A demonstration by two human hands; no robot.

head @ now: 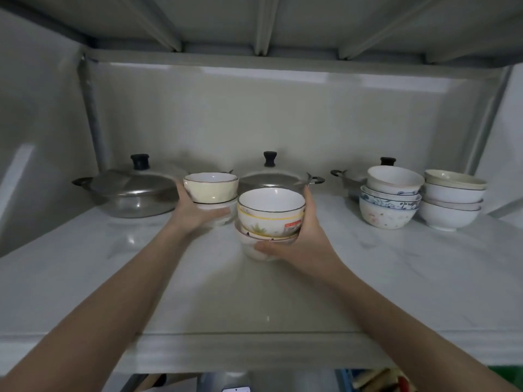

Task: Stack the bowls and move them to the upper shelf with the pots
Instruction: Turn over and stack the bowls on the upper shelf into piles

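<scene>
Holding the cream-yellow ceramic bowl stack [210, 193] in my left hand [195, 213] and the white painted bowl stack [270, 219] in my right hand [300, 239], both frame-centre before the steel lidded pots [133, 190], I should lower them gently onto the white marble shelf [113, 278].

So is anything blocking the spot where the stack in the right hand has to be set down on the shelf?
Nothing visible does. The right hand holds its bowl stack over bare shelf. The middle pot stands behind it, the left hand grips another stack beside it, and the stacked bowls sit well to the right.
</scene>
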